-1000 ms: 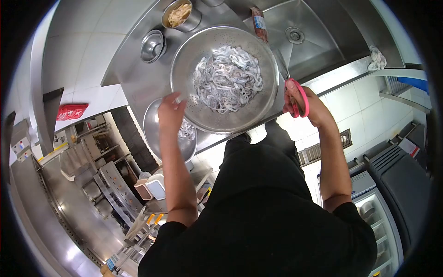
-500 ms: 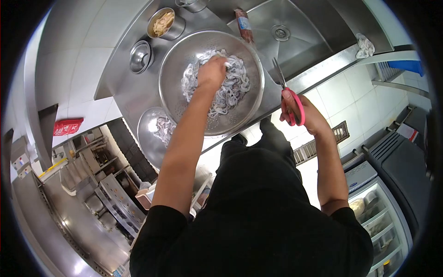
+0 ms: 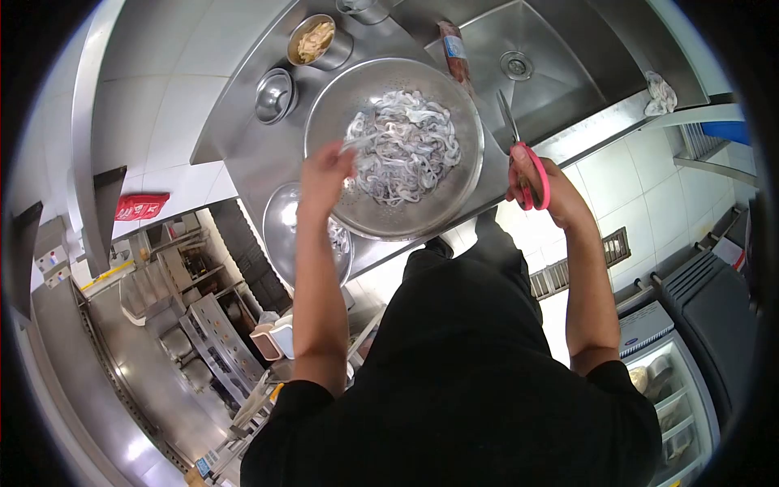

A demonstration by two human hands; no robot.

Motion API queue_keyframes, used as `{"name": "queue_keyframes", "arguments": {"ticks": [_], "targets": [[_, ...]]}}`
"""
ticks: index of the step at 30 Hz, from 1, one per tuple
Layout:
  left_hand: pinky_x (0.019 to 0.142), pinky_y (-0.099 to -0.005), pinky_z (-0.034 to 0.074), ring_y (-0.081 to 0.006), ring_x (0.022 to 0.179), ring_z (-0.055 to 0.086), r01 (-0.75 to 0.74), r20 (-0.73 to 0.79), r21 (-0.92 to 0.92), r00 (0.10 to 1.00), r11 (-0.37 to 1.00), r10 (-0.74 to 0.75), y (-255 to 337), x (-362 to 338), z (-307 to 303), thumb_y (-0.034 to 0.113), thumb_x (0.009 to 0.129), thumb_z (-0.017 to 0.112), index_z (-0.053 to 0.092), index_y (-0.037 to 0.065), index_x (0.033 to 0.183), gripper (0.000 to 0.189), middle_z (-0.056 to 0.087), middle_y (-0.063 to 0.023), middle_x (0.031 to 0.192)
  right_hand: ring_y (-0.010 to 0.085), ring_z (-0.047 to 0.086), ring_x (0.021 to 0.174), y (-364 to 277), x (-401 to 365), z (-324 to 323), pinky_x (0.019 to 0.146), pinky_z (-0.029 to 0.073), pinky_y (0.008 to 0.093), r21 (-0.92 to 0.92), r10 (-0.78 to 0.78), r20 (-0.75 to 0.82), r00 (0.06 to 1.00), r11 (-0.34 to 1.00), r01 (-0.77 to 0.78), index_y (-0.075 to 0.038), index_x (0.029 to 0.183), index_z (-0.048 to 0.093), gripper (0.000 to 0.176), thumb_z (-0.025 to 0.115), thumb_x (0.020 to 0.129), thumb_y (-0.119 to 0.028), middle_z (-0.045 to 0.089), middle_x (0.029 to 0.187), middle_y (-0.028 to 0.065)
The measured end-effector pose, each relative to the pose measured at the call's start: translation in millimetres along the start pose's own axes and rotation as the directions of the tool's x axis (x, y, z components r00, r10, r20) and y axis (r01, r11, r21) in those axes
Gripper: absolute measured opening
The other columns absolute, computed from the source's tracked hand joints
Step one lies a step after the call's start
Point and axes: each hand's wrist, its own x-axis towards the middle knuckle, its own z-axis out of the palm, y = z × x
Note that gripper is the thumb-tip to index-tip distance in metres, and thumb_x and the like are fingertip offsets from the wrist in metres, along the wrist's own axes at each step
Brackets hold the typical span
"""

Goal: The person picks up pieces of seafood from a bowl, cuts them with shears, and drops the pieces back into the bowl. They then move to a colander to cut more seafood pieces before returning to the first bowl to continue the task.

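A large perforated steel colander (image 3: pixel 324 105) holds a heap of pale grey squid strips or tentacles (image 3: pixel 406 154). At the colander's left rim is my left hand (image 3: pixel 324 174), its fingers pinched and slightly blurred. A pale squid strand trails from the fingertips toward the heap. My right hand (image 3: pixel 552 191), right of the colander and out past the counter edge, grips scissors (image 3: pixel 531 166) with pinkish-red handles; their blades point up toward the sink. Partly behind my left forearm, a smaller steel bowl (image 3: pixel 280 235) contains more of the same squid.
Behind the colander stand a steel pot of pale yellowish pieces (image 3: pixel 315 42) and small stacked steel bowls (image 3: pixel 276 96). A wrapped reddish package (image 3: pixel 454 53) lies by the sink (image 3: pixel 560 89). A white cloth (image 3: pixel 660 93) rests on the sink's right edge.
My left hand has drawn back from the middle of the squid heap to the colander's left rim. My right hand still holds the scissors. The whole view has shifted a little.
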Motion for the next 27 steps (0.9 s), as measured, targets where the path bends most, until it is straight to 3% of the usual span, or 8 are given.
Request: {"name": "queue_keyframes", "arguments": {"ticks": [3, 5, 7, 9, 11, 19, 21, 27], "targets": [[0.066, -0.0272, 0.051, -0.0097, 0.07, 0.065, 0.044, -0.209, 0.02, 0.977, 0.999, -0.039, -11.5, -46.0, -62.6, 0.019, 0.1, 0.073, 0.073, -0.005, 0.115, 0.028, 0.073, -0.0053, 0.083, 0.0205, 0.068, 0.068, -3.3, -2.5, 0.8, 0.066, 0.052, 0.0301, -0.005, 0.022, -0.021, 1.0, 1.0, -0.022, -0.004, 0.082, 0.064, 0.08, 0.058, 0.094, -0.083, 0.06, 0.065, 0.0059], [0.068, -0.0283, 0.054, -0.0105, 0.07, 0.066, 0.226, -0.336, 0.273, 0.933, 0.935, -0.127, -40.8, -67.7, -103.1, 0.021, 0.1, 0.073, 0.073, -0.005, 0.116, 0.031, 0.073, -0.006, 0.083, 0.0206, 0.068, 0.068, -7.7, -2.4, 4.2, 0.067, 0.052, 0.0302, -0.005, 0.025, -0.032, 0.999, 1.0, -0.025, -0.004, 0.082, 0.064, 0.08, 0.058, 0.093, -0.083, 0.06, 0.065, 0.0059], [0.072, -0.0327, 0.058, -0.0163, 0.073, 0.071, 0.274, -0.357, 0.209, 0.915, 0.939, -0.188, -78.1, -80.4, -127.1, 0.021, 0.097, 0.076, 0.073, -0.005, 0.118, 0.033, 0.076, -0.0098, 0.093, 0.0204, 0.068, 0.068, -3.2, 4.8, 1.5, 0.067, 0.052, 0.0302, -0.011, 0.028, -0.005, 1.0, 1.0, -0.028, -0.004, 0.082, 0.064, 0.079, 0.059, 0.093, -0.082, 0.06, 0.066, 0.0058], [0.075, -0.0362, 0.059, -0.0217, 0.077, 0.074, 0.177, -0.266, 0.574, 0.964, 0.799, -0.022, -102.8, -80.1, -133.4, 0.021, 0.094, 0.077, 0.074, -0.002, 0.119, 0.034, 0.077, -0.0133, 0.102, 0.0201, 0.068, 0.068, -4.0, 9.7, 1.7, 0.066, 0.052, 0.0301, -0.018, 0.027, 0.01, 1.0, 0.999, -0.027, -0.005, 0.082, 0.064, 0.078, 0.059, 0.094, -0.082, 0.06, 0.066, 0.0057], [0.078, -0.0396, 0.059, -0.0265, 0.082, 0.075, 0.079, -0.172, 0.709, 0.983, 0.701, 0.063, -113.7, -73.9, -128.3, 0.021, 0.092, 0.078, 0.074, 0.0, 0.121, 0.036, 0.076, -0.0164, 0.11, 0.0196, 0.067, 0.068, -8.8, 9.9, 3.2, 0.066, 0.051, 0.0297, -0.025, 0.028, 0.008, 1.0, 0.999, -0.028, -0.005, 0.081, 0.064, 0.077, 0.06, 0.094, -0.081, 0.06, 0.066, 0.0056], [0.088, -0.0454, 0.059, -0.0341, 0.098, 0.075, -0.2, 0.023, 0.534, 0.975, 0.821, 0.223, 6.6, 57.8, 51.1, 0.029, 0.092, 0.079, 0.073, 0.009, 0.13, 0.044, 0.074, -0.0187, 0.115, 0.0171, 0.064, 0.064, -3.0, 9.3, 6.9, 0.065, 0.051, 0.0284, -0.013, 0.051, -0.031, 0.998, 0.999, -0.051, -0.005, 0.081, 0.065, 0.074, 0.063, 0.095, -0.077, 0.06, 0.065, 0.0049], [0.094, -0.0469, 0.057, -0.0362, 0.107, 0.072, -0.353, 0.036, 0.64, 0.901, 0.682, 0.432, -26.6, 108.5, 88.6, 0.033, 0.091, 0.08, 0.071, 0.01, 0.133, 0.049, 0.073, -0.0198, 0.118, 0.0162, 0.064, 0.064, -1.2, 4.8, 6.5, 0.064, 0.051, 0.0278, -0.036, 0.065, -0.041, 0.997, 0.997, -0.067, -0.004, 0.081, 0.065, 0.074, 0.062, 0.095, -0.077, 0.061, 0.066, 0.0051], [0.099, -0.0483, 0.055, -0.0403, 0.111, 0.07, -0.128, 0.003, 0.67, 0.985, 0.732, 0.17, -20.2, 142.4, 135.4, 0.04, 0.084, 0.083, 0.073, 0.011, 0.122, 0.049, 0.073, -0.0215, 0.118, 0.0149, 0.066, 0.065, 11.2, -17.3, 1.7, 0.062, 0.051, 0.0275, -0.081, 0.095, -0.161, 0.982, 0.991, -0.11, -0.003, 0.079, 0.067, 0.078, 0.059, 0.096, -0.079, 0.063, 0.066, 0.0064]]}}
